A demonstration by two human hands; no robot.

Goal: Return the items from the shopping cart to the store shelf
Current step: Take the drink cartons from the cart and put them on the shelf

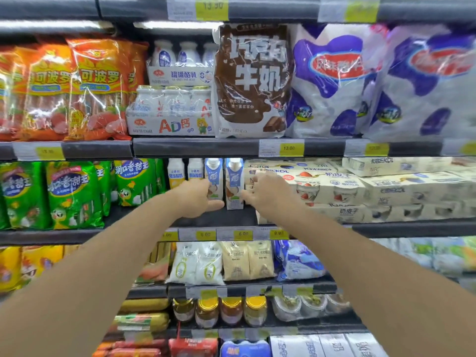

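Note:
Two blue-and-white drink cartons stand upright side by side on the middle shelf (pixel 231 217). My left hand (pixel 197 199) rests against the left carton (pixel 214 173): its fingers lie on the carton's left side and the thumb stretches straight along its base. My right hand (pixel 268 193) reaches in from the right, and its spread fingertips touch the right side of the right carton (pixel 234 181). Neither hand visibly wraps a carton. The shopping cart is out of view.
White bottles (pixel 176 171) stand just left of the cartons, and green snack bags (pixel 72 191) lie further left. Stacked cream yogurt multipacks (pixel 334 189) crowd the right. The shelf above holds a brown milk bag (pixel 252 81); jars (pixel 231 310) and pouches fill lower shelves.

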